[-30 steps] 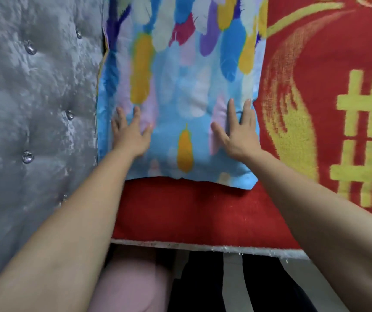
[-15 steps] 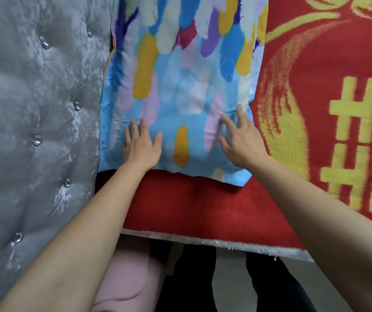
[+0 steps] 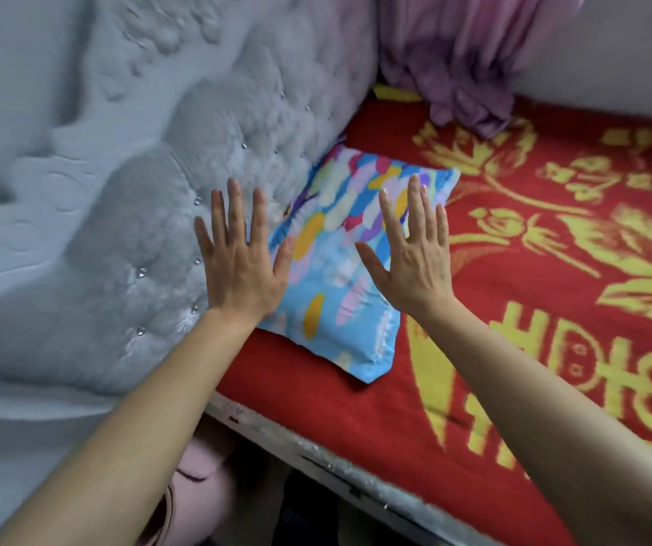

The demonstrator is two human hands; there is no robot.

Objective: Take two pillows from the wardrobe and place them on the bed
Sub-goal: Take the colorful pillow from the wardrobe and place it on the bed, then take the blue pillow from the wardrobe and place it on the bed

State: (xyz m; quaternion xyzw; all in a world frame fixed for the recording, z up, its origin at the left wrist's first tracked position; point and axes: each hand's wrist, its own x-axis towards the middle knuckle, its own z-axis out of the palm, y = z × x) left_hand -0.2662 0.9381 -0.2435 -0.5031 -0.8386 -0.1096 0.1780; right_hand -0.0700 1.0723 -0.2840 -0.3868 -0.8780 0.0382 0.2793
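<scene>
A light-blue pillow [image 3: 340, 277] with a many-coloured feather print lies flat on the red bed cover [image 3: 552, 317], its left edge against the padded headboard. My left hand [image 3: 239, 262] is raised over the pillow's left edge, fingers spread, holding nothing. My right hand [image 3: 415, 254] hovers over the pillow's right half, also spread and empty. Both hands appear lifted off the fabric. Only one pillow is in view.
The grey tufted headboard [image 3: 119, 214] with shiny studs fills the left side. A pink-lilac curtain [image 3: 470, 61] hangs down onto the bed at the back. The red cover carries yellow flower patterns. The bed's near edge [image 3: 316, 455] runs diagonally below my arms.
Both hands, pressed flat on the pillow before, have lifted off it with fingers spread. My head has pulled back and up, so the pillow looks smaller and more of the bed shows.
</scene>
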